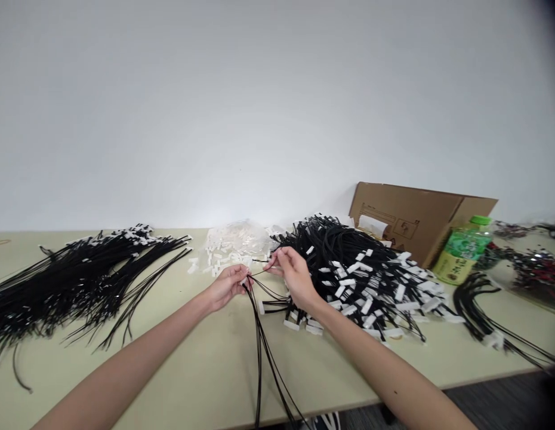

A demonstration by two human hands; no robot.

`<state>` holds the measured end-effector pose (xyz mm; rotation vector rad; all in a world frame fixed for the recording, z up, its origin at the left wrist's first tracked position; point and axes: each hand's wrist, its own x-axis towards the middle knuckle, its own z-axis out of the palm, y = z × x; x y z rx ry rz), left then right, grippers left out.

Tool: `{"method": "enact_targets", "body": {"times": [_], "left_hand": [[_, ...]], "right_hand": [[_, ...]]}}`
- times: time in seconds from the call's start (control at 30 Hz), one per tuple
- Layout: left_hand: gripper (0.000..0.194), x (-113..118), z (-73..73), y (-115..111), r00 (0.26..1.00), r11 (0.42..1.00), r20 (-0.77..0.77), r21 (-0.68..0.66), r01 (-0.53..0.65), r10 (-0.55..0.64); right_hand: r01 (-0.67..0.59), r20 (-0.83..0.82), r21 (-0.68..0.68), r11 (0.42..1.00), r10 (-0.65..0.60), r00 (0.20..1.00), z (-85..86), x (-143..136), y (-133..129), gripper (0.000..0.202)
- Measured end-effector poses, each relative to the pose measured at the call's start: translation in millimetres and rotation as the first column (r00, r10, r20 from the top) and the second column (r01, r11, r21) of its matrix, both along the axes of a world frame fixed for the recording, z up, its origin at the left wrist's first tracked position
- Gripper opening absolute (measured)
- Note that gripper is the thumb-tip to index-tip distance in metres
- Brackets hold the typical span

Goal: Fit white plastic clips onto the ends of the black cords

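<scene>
Near the middle of the table, my left hand (233, 282) pinches the end of a black wire harness (260, 334), whose several thin wires hang down past the table's front edge. A small white connector seems to sit at its fingertips, mostly hidden by them. Just to the right, my right hand (292, 273) is closed with thumb and finger on one thin black wire that runs across to the left fingertips. Beside and behind my right hand lies a big heap of black wire harnesses (331, 245) with white connectors.
A clear plastic bag (239, 237) of small white connectors lies behind my hands. More black wires (76, 275) are piled at left. A cardboard box (407, 215), a green-capped bottle (463, 251), a curved wire bundle (477, 310) and red-and-black wires (539, 272) stand or lie at right.
</scene>
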<state>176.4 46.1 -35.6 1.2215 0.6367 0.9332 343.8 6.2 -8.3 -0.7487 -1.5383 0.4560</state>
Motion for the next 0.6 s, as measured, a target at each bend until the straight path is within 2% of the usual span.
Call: {"method": "enact_targets", "body": {"times": [0.2, 0.27, 0.33, 0.4, 0.43, 0.47, 0.53, 0.6], "left_hand": [[0.025, 6.0, -2.2, -12.8, 1.000, 1.000, -0.013, -0.027, 0.007, -0.008], [0.025, 6.5, -2.4, -14.9, 1.000, 0.999, -0.012, -0.032, -0.001, 0.001], [0.026, 6.1, -2.7, -15.0, 1.000, 0.999, -0.010, -0.036, -0.014, 0.014], [0.027, 4.8, -3.0, -14.1, 1.000, 0.999, -0.010, -0.039, -0.029, 0.029], [0.027, 4.0, -3.2, -13.5, 0.999, 0.999, -0.010, -0.041, -0.035, 0.035], [0.027, 3.2, -3.3, -13.1, 0.999, 0.998, -0.010, -0.045, -0.040, 0.039], [0.027, 1.9, -3.1, -12.9, 0.999, 0.997, -0.013, -0.054, -0.046, 0.046], [0.028, 1.2, -2.3, -13.5, 0.999, 0.997, -0.022, -0.061, -0.051, 0.050]], "right_hand": [[0.059, -0.358, -0.050, 0.997, -0.073, 0.931, 19.6, 34.1, 7.1, 0.022], [0.138, -0.437, -0.031, 0.990, -0.137, 0.889, 27.6, 48.3, 8.1, 0.021], [0.310, -0.453, 0.018, 0.951, -0.269, 0.850, 33.9, 58.0, 6.4, 0.023], [0.493, -0.350, 0.112, 0.863, -0.430, 0.832, 35.7, 59.7, 2.1, 0.024], [0.537, -0.253, 0.177, 0.825, -0.489, 0.834, 34.4, 57.1, -0.7, 0.023], [0.537, -0.137, 0.243, 0.808, -0.519, 0.844, 31.5, 52.5, -3.6, 0.021], [0.448, 0.097, 0.352, 0.822, -0.508, 0.856, 21.6, 39.2, -8.7, 0.017], [0.367, 0.271, 0.425, 0.827, -0.503, 0.820, 9.0, 24.2, -12.1, 0.015]]}}
